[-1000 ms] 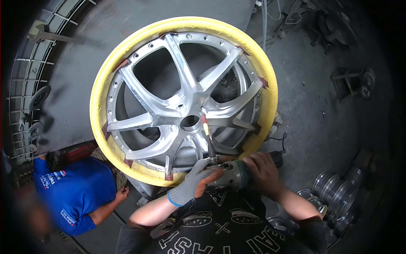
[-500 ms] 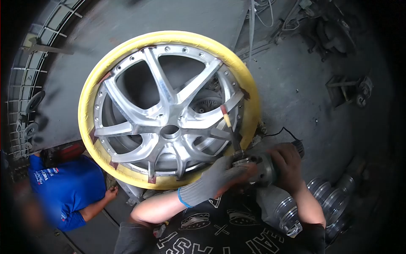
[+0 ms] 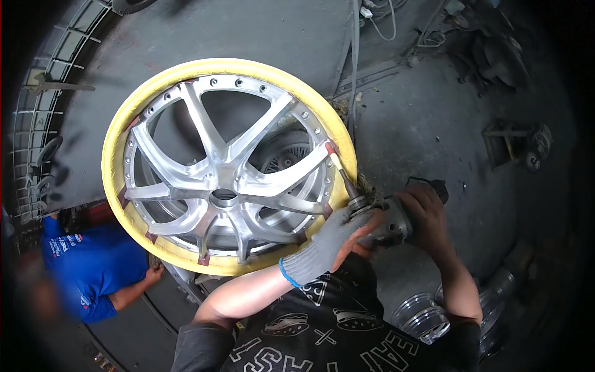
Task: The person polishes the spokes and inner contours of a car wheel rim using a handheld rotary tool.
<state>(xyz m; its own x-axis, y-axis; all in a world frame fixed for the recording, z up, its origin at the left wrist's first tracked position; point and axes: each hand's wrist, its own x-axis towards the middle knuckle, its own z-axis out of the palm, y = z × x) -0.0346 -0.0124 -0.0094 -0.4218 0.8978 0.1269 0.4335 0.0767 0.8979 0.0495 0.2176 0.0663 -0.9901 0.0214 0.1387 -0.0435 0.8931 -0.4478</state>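
My left hand (image 3: 334, 245), in a grey knitted glove with orange-red on the fingers, wraps round the front of a power grinder (image 3: 392, 224). Farther back, my right hand (image 3: 424, 214) grips the rear of its body. A slim shaft runs from the grinder to a narrow bit (image 3: 334, 158) with a pale yellow band and a red tip. That tip is at the outer end of a spoke on a silver alloy wheel (image 3: 224, 170); whether it touches the metal I cannot tell. Yellow tape (image 3: 113, 155) covers the wheel's rim, with small dark red patches by the spoke ends.
A person in a blue shirt (image 3: 102, 263) is at the lower left, beside the wheel. Several bare metal rims (image 3: 421, 313) lie on the floor at the lower right. Along the left runs a wire rack (image 3: 43, 124). A cable (image 3: 392, 25) hangs at the top.
The wheel sits farther left in view. The bit's tip has shifted outward along the wheel, to the spoke end beside the taped rim. Both hands keep their hold on the grinder.
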